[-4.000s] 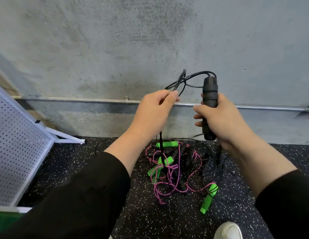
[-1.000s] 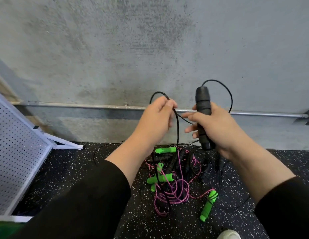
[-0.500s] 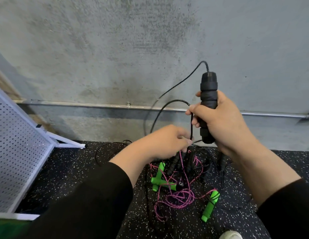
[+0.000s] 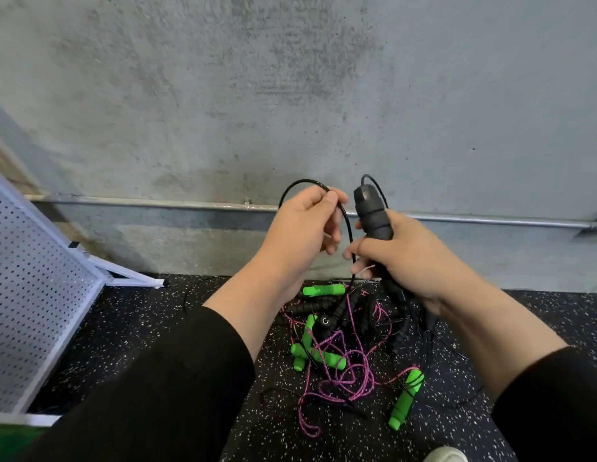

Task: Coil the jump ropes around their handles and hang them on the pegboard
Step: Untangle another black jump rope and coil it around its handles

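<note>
Right hand (image 4: 407, 258) is gripping a black jump-rope handle (image 4: 373, 215), fingers wrapped round its lower half, handle standing nearly upright with its top tilting slightly left. A thin black cord (image 4: 348, 228) is leaving the handle's top, looping over behind it.

Left hand (image 4: 303, 235) is pinching the same black cord between thumb and fingertips, just beside the handle. The cord is arching up over the left hand's knuckles and is also running down between the two hands toward the floor.

Below the hands, a tangled pile of jump ropes is lying on the black speckled rubber floor (image 4: 140, 328), near the floor's far edge at the foot of the concrete wall (image 4: 290, 95). In the pile: green foam handles (image 4: 323, 290), one more green handle (image 4: 407, 398) lying apart toward the near right, a pink-purple braided rope (image 4: 350, 371) looping through the middle, and several black handles (image 4: 310, 308) with black cords mixed in.

White pegboard (image 4: 30, 295) is leaning tilted at the floor's left edge, well apart from the pile. A metal conduit pipe (image 4: 157, 203) is running horizontally along the wall. Black sleeves (image 4: 157, 378) are covering both forearms partway. A white shoe tip (image 4: 445, 455) is showing at the floor's near edge.
</note>
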{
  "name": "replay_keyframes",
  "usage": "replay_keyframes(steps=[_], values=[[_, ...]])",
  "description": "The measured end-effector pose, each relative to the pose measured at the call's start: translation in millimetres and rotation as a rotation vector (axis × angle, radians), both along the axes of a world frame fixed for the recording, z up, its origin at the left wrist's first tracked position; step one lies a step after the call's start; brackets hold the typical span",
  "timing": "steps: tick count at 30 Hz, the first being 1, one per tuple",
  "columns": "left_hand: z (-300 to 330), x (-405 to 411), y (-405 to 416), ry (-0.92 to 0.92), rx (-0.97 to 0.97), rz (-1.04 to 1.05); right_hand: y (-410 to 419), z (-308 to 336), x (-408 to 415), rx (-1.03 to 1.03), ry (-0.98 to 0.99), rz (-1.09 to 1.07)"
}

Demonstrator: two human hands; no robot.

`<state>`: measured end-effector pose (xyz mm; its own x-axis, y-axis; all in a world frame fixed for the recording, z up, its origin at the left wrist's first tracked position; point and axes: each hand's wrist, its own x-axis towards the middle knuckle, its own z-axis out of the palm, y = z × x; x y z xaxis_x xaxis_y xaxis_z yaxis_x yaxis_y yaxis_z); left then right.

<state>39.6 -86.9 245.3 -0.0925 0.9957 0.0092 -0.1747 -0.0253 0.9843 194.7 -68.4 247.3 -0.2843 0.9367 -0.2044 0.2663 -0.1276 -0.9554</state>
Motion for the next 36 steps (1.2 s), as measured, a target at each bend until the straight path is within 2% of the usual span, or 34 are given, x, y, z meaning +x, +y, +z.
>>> replay_keyframes(steps=[2,3,6,10,12,15,18,20,23,25,27,29,31,33,36], values=[[1.6,-1.2,0.9,-0.033,-0.033,0.011,1.3,2.6,-2.5,0.103,-0.017,-0.069],[1.4,-2.0,0.8,0.010,-0.070,0.012,2.3,4.2,-3.3,0.144,0.001,-0.113],[-5.4,-2.2,-2.4,0.369,-0.192,-0.108,3.9,9.1,-3.8,0.207,0.119,-0.177],[-15.1,4.0,-6.8,0.956,-0.177,-0.398,2.7,15.9,-2.4,0.259,0.217,-0.205],[-18.9,5.9,-5.4,1.097,-0.146,-0.389,1.7,18.9,-1.5,0.252,0.271,-0.218],[-16.5,7.4,-3.1,1.054,-0.094,-0.256,2.9,21.0,0.9,0.218,0.321,-0.261],[-8.6,7.8,-0.8,0.873,-0.009,-0.104,5.1,12.1,2.8,0.146,0.160,-0.245],[-7.1,4.6,2.1,0.734,0.009,-0.006,4.5,1.8,3.0,0.055,0.040,-0.155],[-6.8,0.6,2.7,0.553,-0.015,0.043,-0.5,-7.8,-0.9,-0.070,0.024,0.016],[-4.7,0.9,0.8,0.406,-0.026,0.044,-2.5,-8.9,-5.7,-0.035,0.017,0.030],[-1.7,0.6,-0.7,0.288,-0.039,0.044,-0.9,-6.6,-9.6,0.070,-0.001,-0.066],[-2.0,-2.0,0.9,0.324,-0.076,0.053,3.0,-1.9,-10.3,0.141,0.053,-0.169],[-4.6,-5.1,2.8,0.515,-0.127,0.027,6.6,3.4,-7.8,0.149,0.172,-0.224],[-9.2,-6.1,1.1,0.661,-0.176,-0.113,7.6,8.7,-4.9,0.145,0.253,-0.235],[-22.4,-7.5,-3.6,0.709,-0.224,-0.370,6.5,16.5,-3.0,0.148,0.342,-0.236]])
